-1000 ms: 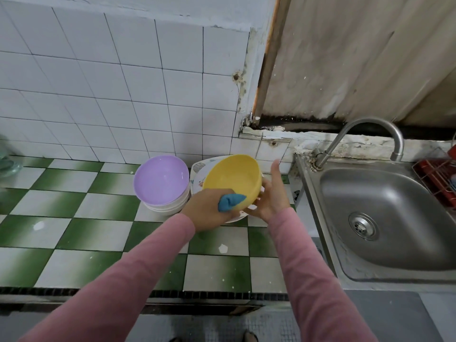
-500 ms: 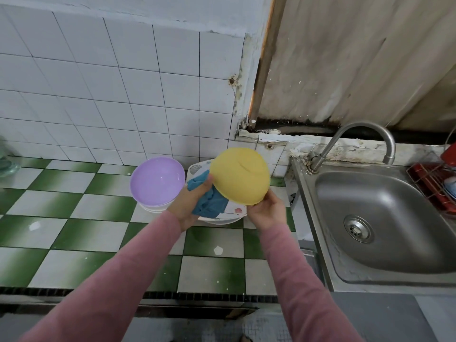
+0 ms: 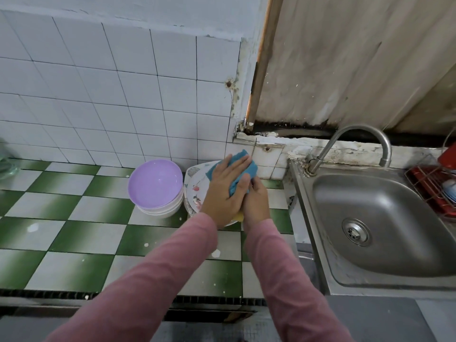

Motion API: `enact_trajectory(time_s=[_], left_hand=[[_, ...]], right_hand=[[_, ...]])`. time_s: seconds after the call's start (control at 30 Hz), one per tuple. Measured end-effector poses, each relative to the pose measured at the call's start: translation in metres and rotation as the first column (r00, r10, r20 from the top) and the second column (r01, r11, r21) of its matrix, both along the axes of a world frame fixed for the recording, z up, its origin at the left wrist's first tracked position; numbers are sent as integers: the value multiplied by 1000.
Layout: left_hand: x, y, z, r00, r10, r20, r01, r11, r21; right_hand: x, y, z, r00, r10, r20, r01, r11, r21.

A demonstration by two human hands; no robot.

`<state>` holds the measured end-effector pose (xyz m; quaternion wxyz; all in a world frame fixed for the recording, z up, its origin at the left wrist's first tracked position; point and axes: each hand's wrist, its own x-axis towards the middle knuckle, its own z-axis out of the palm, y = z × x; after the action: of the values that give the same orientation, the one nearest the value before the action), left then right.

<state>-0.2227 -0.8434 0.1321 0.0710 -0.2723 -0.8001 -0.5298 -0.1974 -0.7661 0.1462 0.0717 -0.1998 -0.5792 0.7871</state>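
Two hands on one dish here, and almost none of the dish shows. The yellow bowl (image 3: pixel 238 216) is just a sliver peeking out at the wrists, sandwiched between both palms and held up over the floral plate (image 3: pixel 197 191) at the back of the checked counter (image 3: pixel 74 218). The left hand (image 3: pixel 225 191) sits on top with its fingers laid out fairly straight, pressing the blue cloth (image 3: pixel 251 169) down over the bowl. The right hand (image 3: pixel 256 202) comes in from the sink side and a bit underneath. Its fingers tuck out of sight under the cloth, so I read it as gripping the bowl's edge to steady it, though the actual contact is hidden. What matters for the next move, I'd say, is that the bowl is directly under the left palm, not off to either side, so that hand only needs to slide the cloth round the curve while the right hand turns or braces. It's a round bowl, so there's no long axis to fuss over, and I can't tell which way the rim faces. The purple bowl (image 3: pixel 155 183) tops a stack just to the left, close to the left arm. The sink (image 3: pixel 385 230) and tap (image 3: pixel 357 141) are off to the right, nearer the right hand if it needs a rinse.
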Motion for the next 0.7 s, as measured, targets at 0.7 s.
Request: enact_trajectory(time_s=[0.7], left_hand=[[0,3,1,993,91,-70,-89,996,23]], right_hand=[[21,26,17,1000,-3,-4,4,976,218]])
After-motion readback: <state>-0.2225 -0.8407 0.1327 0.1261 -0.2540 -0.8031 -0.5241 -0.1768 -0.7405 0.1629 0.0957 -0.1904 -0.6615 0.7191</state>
